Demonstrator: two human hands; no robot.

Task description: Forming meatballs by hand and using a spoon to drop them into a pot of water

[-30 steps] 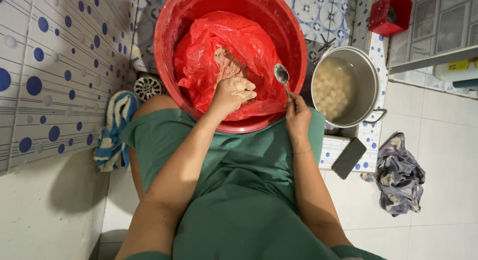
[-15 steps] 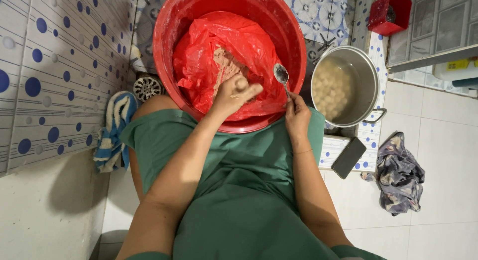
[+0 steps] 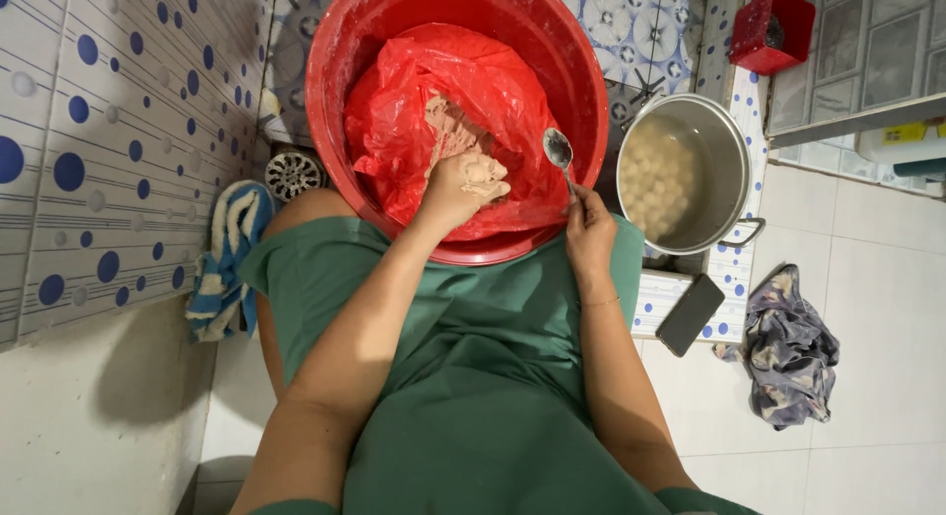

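Note:
A big red basin (image 3: pixel 581 91) sits in front of my knees, lined with a red plastic bag (image 3: pixel 493 91) that holds a pinkish paste (image 3: pixel 450 121). My left hand (image 3: pixel 455 185) is inside the bag, fingers closed around a lump of that paste. My right hand (image 3: pixel 588 229) rests at the basin's near rim and grips a metal spoon (image 3: pixel 559 152) with its bowl pointing up over the bag. Right of the basin stands a steel pot (image 3: pixel 734 150) of water with several pale balls (image 3: pixel 662 175) in it.
A dark phone (image 3: pixel 692 314) lies on the tiled ledge by my right arm. A crumpled cloth (image 3: pixel 788 345) is on the floor at right, a blue striped towel (image 3: pixel 225 269) at left, a round drain cover (image 3: pixel 294 172) beside it, and a small red container (image 3: pixel 772 29) at top right.
My left hand has closed tighter on the paste and turned slightly within the bag. The right hand and spoon have stayed nearly still.

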